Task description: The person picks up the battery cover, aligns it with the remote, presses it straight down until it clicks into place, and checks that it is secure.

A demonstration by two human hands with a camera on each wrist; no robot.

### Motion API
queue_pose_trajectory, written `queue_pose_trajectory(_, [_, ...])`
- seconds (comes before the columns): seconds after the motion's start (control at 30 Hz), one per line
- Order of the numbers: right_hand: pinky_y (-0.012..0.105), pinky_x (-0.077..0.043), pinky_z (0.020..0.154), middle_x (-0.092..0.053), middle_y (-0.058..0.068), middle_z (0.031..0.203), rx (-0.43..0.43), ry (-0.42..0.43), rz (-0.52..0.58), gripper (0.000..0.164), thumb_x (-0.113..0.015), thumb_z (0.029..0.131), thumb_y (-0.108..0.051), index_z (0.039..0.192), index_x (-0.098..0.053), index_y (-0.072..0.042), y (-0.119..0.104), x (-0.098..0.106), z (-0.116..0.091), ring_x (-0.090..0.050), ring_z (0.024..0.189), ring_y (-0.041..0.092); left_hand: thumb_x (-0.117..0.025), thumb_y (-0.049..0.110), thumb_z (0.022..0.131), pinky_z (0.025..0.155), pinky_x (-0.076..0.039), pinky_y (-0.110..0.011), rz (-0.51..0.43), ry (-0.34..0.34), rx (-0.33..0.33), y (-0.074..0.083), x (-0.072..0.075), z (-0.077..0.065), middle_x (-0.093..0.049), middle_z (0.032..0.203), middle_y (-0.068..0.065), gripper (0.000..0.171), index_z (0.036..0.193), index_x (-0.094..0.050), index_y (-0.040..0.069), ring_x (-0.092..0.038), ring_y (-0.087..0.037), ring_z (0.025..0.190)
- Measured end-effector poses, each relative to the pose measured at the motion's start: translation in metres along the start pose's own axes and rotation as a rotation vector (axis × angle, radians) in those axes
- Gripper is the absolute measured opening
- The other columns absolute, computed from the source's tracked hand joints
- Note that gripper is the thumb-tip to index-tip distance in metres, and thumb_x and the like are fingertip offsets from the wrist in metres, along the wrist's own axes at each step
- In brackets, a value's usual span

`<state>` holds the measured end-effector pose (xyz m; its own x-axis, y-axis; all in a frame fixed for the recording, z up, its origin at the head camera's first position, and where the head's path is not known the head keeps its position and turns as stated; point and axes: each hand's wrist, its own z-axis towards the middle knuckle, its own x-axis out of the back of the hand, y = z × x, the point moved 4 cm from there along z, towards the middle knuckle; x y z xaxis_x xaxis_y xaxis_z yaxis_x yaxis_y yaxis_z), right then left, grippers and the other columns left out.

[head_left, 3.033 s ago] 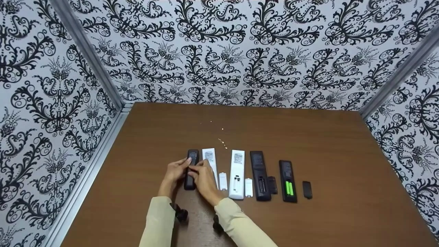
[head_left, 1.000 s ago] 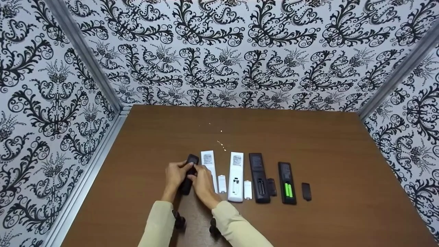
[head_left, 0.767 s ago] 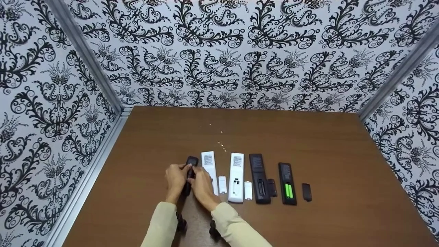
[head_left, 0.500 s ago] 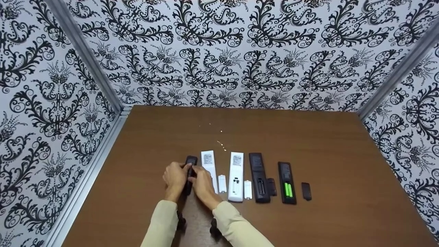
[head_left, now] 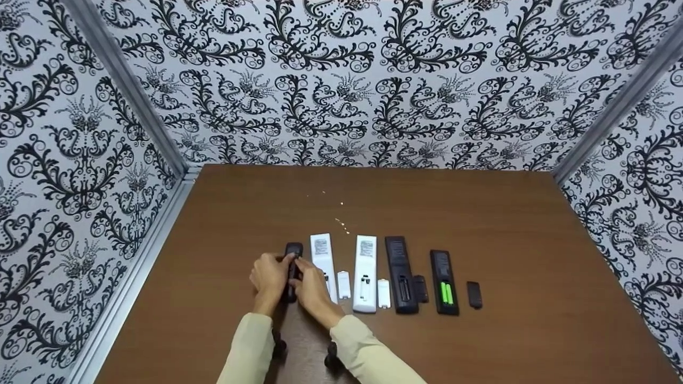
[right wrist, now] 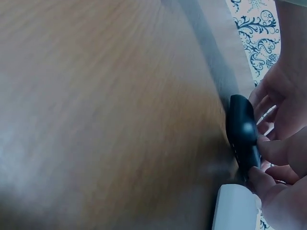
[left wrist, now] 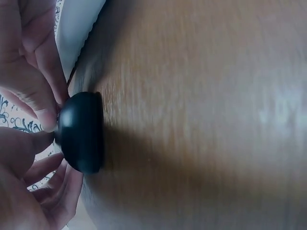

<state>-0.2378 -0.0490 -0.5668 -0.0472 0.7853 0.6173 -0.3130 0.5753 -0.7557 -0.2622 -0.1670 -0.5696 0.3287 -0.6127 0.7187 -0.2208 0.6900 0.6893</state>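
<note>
In the head view a black remote control [head_left: 294, 248] is back side up at the left end of a row of remotes. My left hand [head_left: 269, 276] grips it along its left side, thumb on top. From the right, my right hand [head_left: 314, 285] holds it too, thumb and fingers on its upper face and edge. The middle of the remote is hidden by the hands. In the left wrist view the remote's rounded end [left wrist: 81, 133] is close over the table, with both thumbs meeting at its top. The right wrist view shows the remote [right wrist: 242, 127] beside a white remote [right wrist: 236, 208].
Right of the hands are a white remote [head_left: 322, 248], another white remote [head_left: 366, 248], a dark remote [head_left: 397, 256] and a black remote [head_left: 442, 262] holding green batteries [head_left: 446, 293]. Loose white covers [head_left: 343, 285] and a black cover [head_left: 474, 295] lie between and beside them. Patterned walls border the table.
The black remote has slanted under both hands and come back nearly straight, sitting slightly lower. Both hands keep hold of it; the right fingers have shifted a little. The other remotes stay put.
</note>
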Motion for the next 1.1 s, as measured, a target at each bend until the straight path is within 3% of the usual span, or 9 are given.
queue_pose_trajectory(0.2, [0.041,-0.052,0.102,-0.064,0.026,0.131,0.011,0.013,0.019,0.042,-0.069,0.085,0.010,0.126,-0.062,0.013,0.000,0.001,-0.005,-0.062,0.123,0.037,-0.074,0.032,0.091,0.072,-0.054,-0.058,-0.008,0.004,-0.003,-0.002,0.001,-0.001,-0.077,0.098,-0.019,0.027,0.097,-0.080,0.006,-0.072,-0.043,0.085])
queue_pose_trajectory(0.47, [0.033,-0.057,0.092,-0.071,0.015,0.112,0.047,0.134,0.016,0.029,-0.067,0.081,0.015,0.106,-0.074,0.004,0.000,0.018,-0.008,-0.069,0.104,0.028,-0.072,0.033,0.093,0.078,-0.054,-0.058,-0.053,0.106,0.010,0.007,0.010,0.001,-0.076,0.104,-0.017,0.029,0.107,-0.077,0.008,-0.071,-0.040,0.091])
queue_pose_trajectory(0.57, [0.028,-0.058,0.082,-0.070,0.011,0.106,0.044,0.166,0.053,0.026,-0.066,0.080,0.015,0.099,-0.076,0.000,0.004,0.028,-0.010,-0.070,0.093,0.023,-0.074,0.030,0.091,0.080,-0.055,-0.055,-0.108,0.087,0.007,0.013,0.009,0.000,-0.076,0.103,-0.015,0.027,0.106,-0.077,0.008,-0.072,-0.036,0.093])
queue_pose_trajectory(0.73, [0.027,-0.057,0.078,-0.069,0.008,0.099,0.053,0.211,0.088,0.025,-0.066,0.078,0.015,0.093,-0.077,-0.001,0.010,0.044,-0.017,-0.069,0.088,0.022,-0.078,0.022,0.088,0.083,-0.056,-0.046,-0.250,0.022,0.002,0.020,0.001,-0.008,-0.077,0.101,-0.015,0.023,0.101,-0.077,0.004,-0.073,-0.031,0.092])
queue_pose_trajectory(0.93, [0.033,-0.052,0.087,-0.068,0.004,0.102,0.074,0.212,-0.021,0.021,-0.072,0.079,0.008,0.093,-0.078,-0.007,0.011,0.056,-0.026,-0.063,0.097,0.023,-0.079,0.023,0.087,0.078,-0.055,-0.039,-0.254,-0.020,0.024,0.027,-0.001,-0.017,-0.077,0.093,-0.014,0.023,0.100,-0.078,0.005,-0.071,-0.027,0.086])
queue_pose_trajectory(1.1, [0.036,-0.049,0.090,-0.066,0.003,0.106,0.122,0.208,-0.157,0.017,-0.076,0.080,0.001,0.092,-0.077,-0.011,0.016,0.067,-0.033,-0.060,0.101,0.022,-0.079,0.020,0.086,0.081,-0.055,-0.041,-0.257,-0.048,0.010,0.036,-0.006,-0.023,-0.076,0.097,-0.014,0.025,0.104,-0.076,0.002,-0.071,-0.027,0.088])
